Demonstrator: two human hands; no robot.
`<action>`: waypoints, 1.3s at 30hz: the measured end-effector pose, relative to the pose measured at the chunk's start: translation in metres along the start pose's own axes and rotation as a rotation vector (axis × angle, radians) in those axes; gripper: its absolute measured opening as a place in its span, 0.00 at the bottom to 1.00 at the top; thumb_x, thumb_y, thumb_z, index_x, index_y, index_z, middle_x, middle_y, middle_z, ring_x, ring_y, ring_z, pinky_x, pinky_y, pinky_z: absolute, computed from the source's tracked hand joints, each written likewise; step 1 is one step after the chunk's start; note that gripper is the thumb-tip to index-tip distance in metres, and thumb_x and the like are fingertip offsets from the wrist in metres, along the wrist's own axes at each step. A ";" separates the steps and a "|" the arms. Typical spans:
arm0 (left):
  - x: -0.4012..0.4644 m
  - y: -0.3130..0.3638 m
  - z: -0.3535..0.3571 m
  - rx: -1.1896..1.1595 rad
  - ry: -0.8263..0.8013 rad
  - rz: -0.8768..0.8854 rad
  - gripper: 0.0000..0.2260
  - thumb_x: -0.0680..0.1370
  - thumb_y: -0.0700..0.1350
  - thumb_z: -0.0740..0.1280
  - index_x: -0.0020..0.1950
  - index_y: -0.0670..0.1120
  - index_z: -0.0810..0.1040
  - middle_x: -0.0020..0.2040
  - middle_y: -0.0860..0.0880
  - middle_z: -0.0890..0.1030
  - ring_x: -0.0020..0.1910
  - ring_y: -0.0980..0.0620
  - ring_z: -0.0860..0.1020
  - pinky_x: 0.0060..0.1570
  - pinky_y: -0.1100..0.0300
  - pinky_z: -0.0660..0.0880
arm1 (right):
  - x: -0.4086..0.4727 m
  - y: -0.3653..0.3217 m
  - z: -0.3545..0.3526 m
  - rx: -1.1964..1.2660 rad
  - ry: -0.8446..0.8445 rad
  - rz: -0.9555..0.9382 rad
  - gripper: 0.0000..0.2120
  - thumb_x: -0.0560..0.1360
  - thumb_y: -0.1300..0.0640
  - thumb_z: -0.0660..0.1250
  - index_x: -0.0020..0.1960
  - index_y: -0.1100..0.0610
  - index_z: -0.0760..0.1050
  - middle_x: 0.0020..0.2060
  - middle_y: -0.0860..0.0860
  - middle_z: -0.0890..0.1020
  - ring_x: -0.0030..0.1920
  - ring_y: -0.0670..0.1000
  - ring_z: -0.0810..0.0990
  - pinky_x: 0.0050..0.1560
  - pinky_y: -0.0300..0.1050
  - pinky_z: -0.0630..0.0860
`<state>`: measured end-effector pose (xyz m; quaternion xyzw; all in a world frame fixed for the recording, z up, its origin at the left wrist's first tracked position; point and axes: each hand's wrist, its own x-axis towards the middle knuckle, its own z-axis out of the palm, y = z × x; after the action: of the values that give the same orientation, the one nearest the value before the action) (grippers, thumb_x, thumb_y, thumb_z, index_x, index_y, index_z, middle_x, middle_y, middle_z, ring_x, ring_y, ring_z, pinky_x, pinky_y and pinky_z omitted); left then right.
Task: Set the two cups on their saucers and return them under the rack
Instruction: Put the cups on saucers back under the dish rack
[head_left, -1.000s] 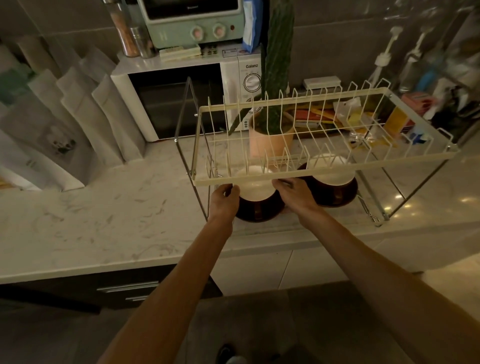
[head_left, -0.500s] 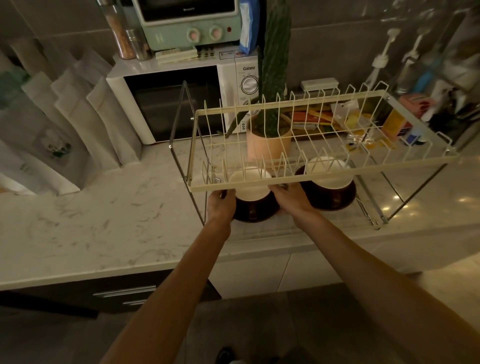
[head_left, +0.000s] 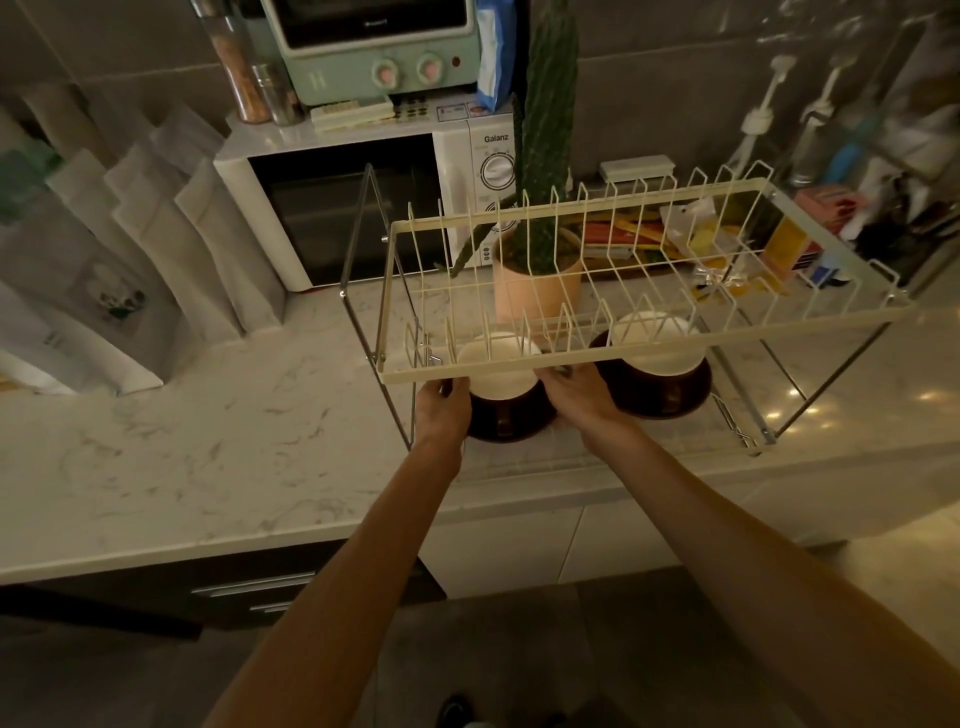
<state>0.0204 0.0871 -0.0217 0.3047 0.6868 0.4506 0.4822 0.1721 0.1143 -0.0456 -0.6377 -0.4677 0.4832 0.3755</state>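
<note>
While the near cup (head_left: 498, 371) sits on its dark saucer (head_left: 506, 418) directly between the two hands, it is flanked on both sides: the left hand (head_left: 441, 410) is pressed to the saucer's left edge and the right hand (head_left: 576, 387) to its right edge. Both hands are curled partly closed around that edge, though whether the saucer is actually gripped or only being steadied cannot be told, since the fingertips are hidden behind the front rail of the rack (head_left: 644, 358).

Just beyond the right hand, the second cup (head_left: 655, 345) is seen on its own saucer (head_left: 657, 389), already set down under the rack and touched by neither hand. The task is therefore judged nearly complete: both cups are seated on saucers, one pair is placed, and what is left appears to be settling the near pair fully beneath the rack and letting go.

Farther out from the hands, the marble counter (head_left: 208, 441) carries everything. The cups' handles cannot be made out, and the dim light leaves the saucers' rims hard to trace against the rack's wires.
</note>
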 end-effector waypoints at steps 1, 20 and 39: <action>0.000 0.000 0.000 -0.001 0.001 0.001 0.19 0.80 0.50 0.62 0.70 0.47 0.72 0.67 0.44 0.75 0.65 0.43 0.74 0.63 0.44 0.74 | 0.000 0.000 0.000 -0.002 0.002 0.002 0.31 0.76 0.40 0.65 0.75 0.50 0.66 0.72 0.49 0.72 0.72 0.52 0.70 0.71 0.54 0.68; -0.021 -0.026 -0.012 0.460 -0.046 0.569 0.22 0.79 0.53 0.60 0.72 0.50 0.67 0.70 0.47 0.72 0.68 0.47 0.71 0.64 0.49 0.73 | -0.045 -0.021 -0.029 -0.316 0.095 -0.321 0.12 0.82 0.51 0.58 0.54 0.56 0.77 0.44 0.49 0.81 0.46 0.47 0.79 0.49 0.42 0.69; -0.074 -0.017 0.089 0.482 -0.231 0.446 0.23 0.79 0.56 0.62 0.71 0.48 0.68 0.65 0.44 0.77 0.62 0.46 0.77 0.61 0.48 0.75 | -0.039 0.020 -0.111 -0.365 0.483 -0.207 0.25 0.80 0.49 0.62 0.72 0.60 0.68 0.69 0.59 0.73 0.70 0.59 0.70 0.72 0.52 0.65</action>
<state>0.1298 0.0453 -0.0202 0.6013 0.6310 0.3321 0.3606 0.2805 0.0681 -0.0261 -0.7400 -0.5063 0.1851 0.4023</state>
